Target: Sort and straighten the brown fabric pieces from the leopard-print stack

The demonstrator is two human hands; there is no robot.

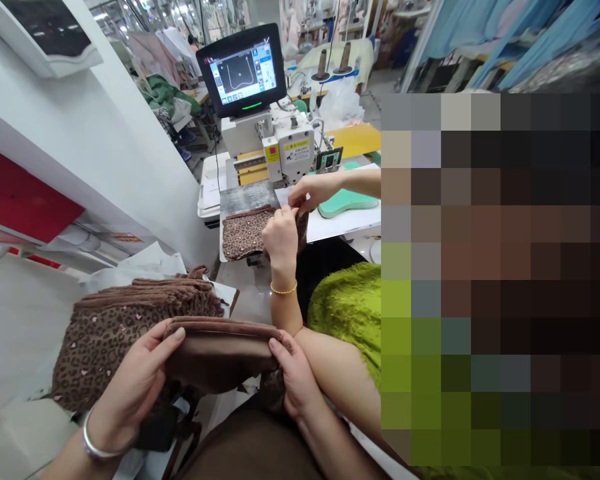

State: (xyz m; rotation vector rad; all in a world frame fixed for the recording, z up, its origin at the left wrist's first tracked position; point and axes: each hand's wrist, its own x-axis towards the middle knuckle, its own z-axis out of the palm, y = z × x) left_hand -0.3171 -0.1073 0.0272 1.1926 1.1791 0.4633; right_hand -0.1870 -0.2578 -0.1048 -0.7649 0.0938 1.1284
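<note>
While the folded brown cloth sits low in the view, well short of the sewing machine on the wearer's side, both hands clamp its ends. The left hand wraps the left end, thumb over the top edge and fingers curled beneath. The right hand pinches the right end between thumb and fingertips.

With only the ends held, the layers in the middle look free to slide apart or sag open if either grip loosens. The nearer worry is on the right: that hand lies against a co-worker's forearm, which reaches toward the sewing machine. A tug or twist of the cloth could nudge it — and the co-worker's hands are pinching a leopard-print piece on the sewing machine's bed, so a jolt might pull that piece askew.

Left of the cloth, nearer the wearer than the sewing machine, a stack of leopard-print pieces touches the left hand; a careless sweep could topple it.
</note>
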